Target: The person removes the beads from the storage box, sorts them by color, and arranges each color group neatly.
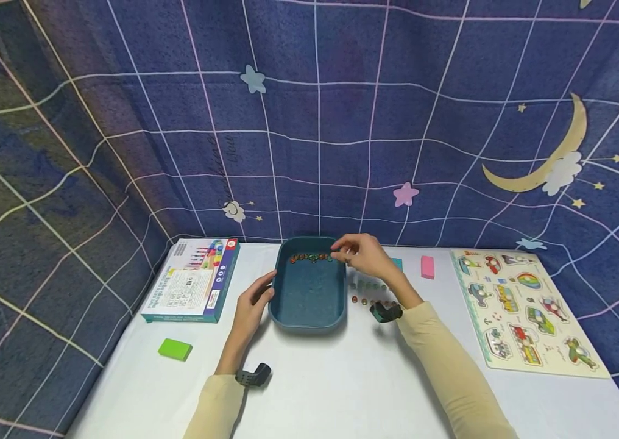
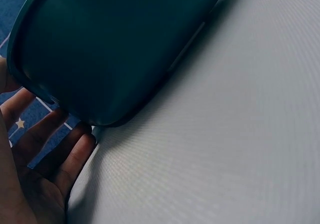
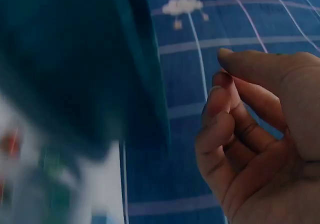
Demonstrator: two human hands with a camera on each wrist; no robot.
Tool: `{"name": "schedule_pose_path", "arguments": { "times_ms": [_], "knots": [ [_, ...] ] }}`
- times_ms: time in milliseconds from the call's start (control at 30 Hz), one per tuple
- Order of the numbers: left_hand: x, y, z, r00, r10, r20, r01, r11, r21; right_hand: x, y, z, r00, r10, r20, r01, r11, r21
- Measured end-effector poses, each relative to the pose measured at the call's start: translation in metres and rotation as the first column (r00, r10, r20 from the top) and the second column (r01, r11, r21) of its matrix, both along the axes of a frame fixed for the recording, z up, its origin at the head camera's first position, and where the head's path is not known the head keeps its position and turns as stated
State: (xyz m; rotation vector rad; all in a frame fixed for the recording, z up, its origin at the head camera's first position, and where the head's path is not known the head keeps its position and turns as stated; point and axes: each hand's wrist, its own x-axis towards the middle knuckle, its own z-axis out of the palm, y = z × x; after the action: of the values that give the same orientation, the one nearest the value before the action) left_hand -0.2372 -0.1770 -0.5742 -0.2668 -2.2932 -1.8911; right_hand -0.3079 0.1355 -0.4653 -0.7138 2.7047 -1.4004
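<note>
A dark teal plastic tray stands upright on the table; a curved row of small red and green glass beads lies at its far end. My left hand rests against the tray's left side, its fairly straight fingers touching the outside wall. Over the far right rim hovers my right hand, fingers loosely bent near the row's right end. In the right wrist view thumb and fingertips stand close together, and no object shows between them.
Right of the tray lie green beads and red beads, partly behind the right wrist. A blue block, a pink block and a picture puzzle board lie farther right. At left are a box and a green block.
</note>
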Motion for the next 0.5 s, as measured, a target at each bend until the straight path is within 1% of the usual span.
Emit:
{"name": "schedule_pose_path", "arguments": {
  "times_ms": [67,200,267,400,500],
  "knots": [
    [0.001,0.000,0.000,1.000,0.001,0.003,-0.001,1.000,0.001,-0.008,-0.022,0.002,0.999,0.021,0.023,-0.021,1.000,-0.021],
    [0.001,0.000,-0.001,1.000,0.002,0.000,-0.002,1.000,-0.002,-0.024,-0.059,-0.003,0.997,0.020,0.073,-0.017,0.999,-0.039],
    [0.001,0.000,-0.001,1.000,0.006,-0.001,-0.006,1.000,-0.002,-0.029,-0.073,-0.008,0.995,0.000,0.099,0.002,1.000,-0.022],
    [0.001,0.000,-0.001,1.000,0.006,-0.006,-0.006,1.000,-0.001,-0.037,-0.094,-0.025,0.984,-0.053,0.167,0.051,0.999,0.018],
    [0.001,0.000,0.000,1.000,-0.004,-0.014,0.004,1.000,0.007,-0.040,-0.106,-0.036,0.979,-0.073,0.188,0.064,0.997,0.050]
  ]
}}
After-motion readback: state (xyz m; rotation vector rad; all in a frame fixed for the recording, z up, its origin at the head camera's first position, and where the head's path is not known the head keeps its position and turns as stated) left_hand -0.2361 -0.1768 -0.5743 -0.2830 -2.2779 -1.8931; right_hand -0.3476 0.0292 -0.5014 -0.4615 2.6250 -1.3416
